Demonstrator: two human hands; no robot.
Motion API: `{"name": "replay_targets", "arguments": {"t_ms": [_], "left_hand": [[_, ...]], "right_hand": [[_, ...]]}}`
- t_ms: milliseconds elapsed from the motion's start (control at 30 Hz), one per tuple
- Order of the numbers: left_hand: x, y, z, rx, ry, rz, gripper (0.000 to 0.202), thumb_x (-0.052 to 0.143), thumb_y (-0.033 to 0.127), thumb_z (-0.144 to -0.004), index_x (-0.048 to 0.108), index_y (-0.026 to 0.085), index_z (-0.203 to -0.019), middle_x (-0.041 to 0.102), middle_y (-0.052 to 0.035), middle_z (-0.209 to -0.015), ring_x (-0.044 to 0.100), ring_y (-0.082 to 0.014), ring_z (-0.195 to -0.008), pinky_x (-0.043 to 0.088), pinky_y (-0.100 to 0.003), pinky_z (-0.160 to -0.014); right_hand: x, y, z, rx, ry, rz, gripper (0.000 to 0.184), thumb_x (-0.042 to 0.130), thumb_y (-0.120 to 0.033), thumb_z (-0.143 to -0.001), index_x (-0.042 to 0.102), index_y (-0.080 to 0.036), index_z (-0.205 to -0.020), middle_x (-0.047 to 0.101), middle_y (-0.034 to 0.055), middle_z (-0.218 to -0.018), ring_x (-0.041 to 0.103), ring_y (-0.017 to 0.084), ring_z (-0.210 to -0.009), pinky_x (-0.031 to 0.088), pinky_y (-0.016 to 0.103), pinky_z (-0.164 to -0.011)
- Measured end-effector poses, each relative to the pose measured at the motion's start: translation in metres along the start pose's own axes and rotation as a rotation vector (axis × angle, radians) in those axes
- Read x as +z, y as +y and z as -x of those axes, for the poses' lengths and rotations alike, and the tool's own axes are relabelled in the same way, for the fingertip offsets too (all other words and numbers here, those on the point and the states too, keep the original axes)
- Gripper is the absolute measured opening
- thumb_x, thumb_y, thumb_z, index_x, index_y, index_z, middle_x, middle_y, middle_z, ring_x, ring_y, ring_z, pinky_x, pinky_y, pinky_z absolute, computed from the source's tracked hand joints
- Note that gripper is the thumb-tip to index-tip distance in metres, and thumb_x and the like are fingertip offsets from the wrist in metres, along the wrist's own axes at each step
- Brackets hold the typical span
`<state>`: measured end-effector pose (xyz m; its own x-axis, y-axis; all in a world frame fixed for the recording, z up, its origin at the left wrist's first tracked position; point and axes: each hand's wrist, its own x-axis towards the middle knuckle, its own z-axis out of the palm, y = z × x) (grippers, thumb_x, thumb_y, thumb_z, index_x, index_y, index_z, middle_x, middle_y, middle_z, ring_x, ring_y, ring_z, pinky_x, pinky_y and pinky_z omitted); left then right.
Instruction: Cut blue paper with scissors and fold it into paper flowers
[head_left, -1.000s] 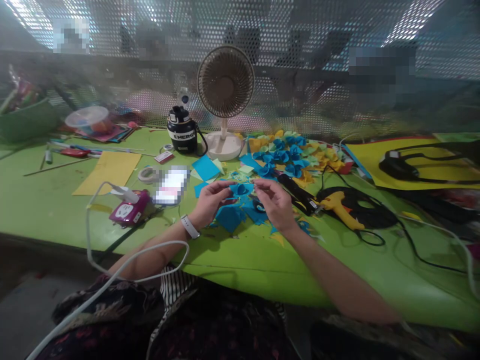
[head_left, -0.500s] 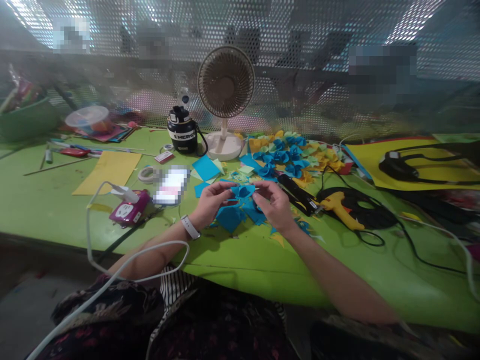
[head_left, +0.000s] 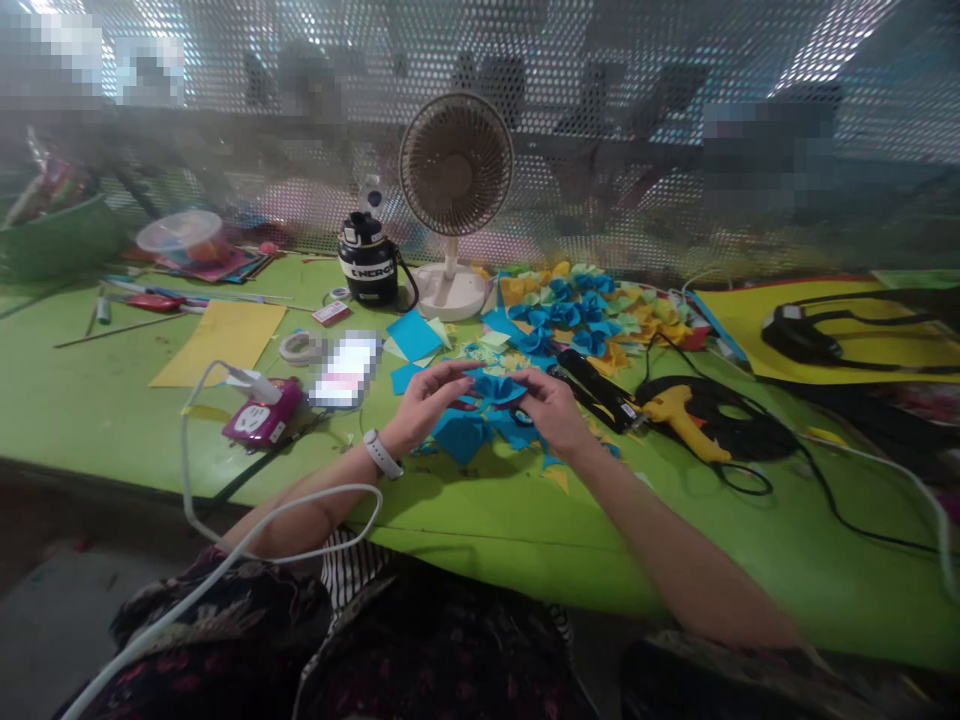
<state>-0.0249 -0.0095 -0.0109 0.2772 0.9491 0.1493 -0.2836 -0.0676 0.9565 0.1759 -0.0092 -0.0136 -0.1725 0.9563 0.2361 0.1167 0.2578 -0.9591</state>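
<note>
- Pinching a folded blue paper flower (head_left: 495,390) between both hands, just above the middle of the green tabletop (head_left: 97,400).
- Left hand (head_left: 427,400), with a white-strapped watch (head_left: 382,455) on its wrist: a narrow grip on the flower's left side.
- Right hand (head_left: 551,408): a narrow grip on the flower's right side.
- Loose blue paper pieces (head_left: 461,437) lie beneath the hands.
- Black insulated jug (head_left: 367,262), upper centre: white band with lettering that reads "ENERG", the end unclear; it stands left of a white desk fan (head_left: 456,160).
- Green basket (head_left: 60,240), far upper left: its contents are too blurred to tell.
- Clear round container (head_left: 178,232), just right of the basket: something orange shows inside.
- Heap of blue, yellow and green paper flowers (head_left: 577,310), upper right of the hands.
- Yellow hot glue gun (head_left: 679,420), right of the hands, beside a black oblong object (head_left: 596,390).
- Magenta power socket (head_left: 262,412), left of the hands, near a blurred phone (head_left: 346,370).
</note>
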Motion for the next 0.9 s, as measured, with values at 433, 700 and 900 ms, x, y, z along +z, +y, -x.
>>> {"name": "replay_targets", "arguments": {"t_ms": [433,700,900], "left_hand": [[-0.0024,-0.0028,-0.0015,-0.039,-0.048,0.072,0.038,0.072,0.045,-0.081,0.076,0.018,-0.107,0.074,-0.0091,-0.092,0.072,-0.0210,-0.082,0.062,-0.030,-0.068],[-0.0018,-0.0030,-0.0011,-0.052,-0.048,0.075,0.040,0.072,0.046,-0.080,0.075,0.015,-0.106,0.074,-0.0095,-0.091,0.073,-0.0230,-0.084,0.063,-0.031,-0.068],[-0.0026,-0.0047,-0.0015,-0.055,-0.049,0.076,0.042,0.073,0.047,-0.079,0.073,0.014,-0.105,0.074,-0.0091,-0.091,0.073,-0.0229,-0.085,0.063,-0.031,-0.068]], "right_hand": [[0.0021,-0.0008,-0.0017,0.190,-0.060,-0.255,0.026,0.081,-0.041,-0.069,0.072,-0.022,-0.083,0.074,-0.0002,-0.077,0.073,0.019,-0.068,0.063,0.039,-0.073],[0.0036,-0.0033,-0.0007,0.237,-0.056,-0.303,0.025,0.085,-0.037,-0.064,0.073,-0.022,-0.080,0.074,-0.0013,-0.076,0.071,0.016,-0.068,0.061,0.035,-0.074],[0.0044,-0.0079,-0.0002,0.257,-0.054,-0.324,0.024,0.084,-0.035,-0.062,0.073,-0.022,-0.079,0.073,-0.0013,-0.075,0.070,0.016,-0.069,0.059,0.035,-0.077]]}}
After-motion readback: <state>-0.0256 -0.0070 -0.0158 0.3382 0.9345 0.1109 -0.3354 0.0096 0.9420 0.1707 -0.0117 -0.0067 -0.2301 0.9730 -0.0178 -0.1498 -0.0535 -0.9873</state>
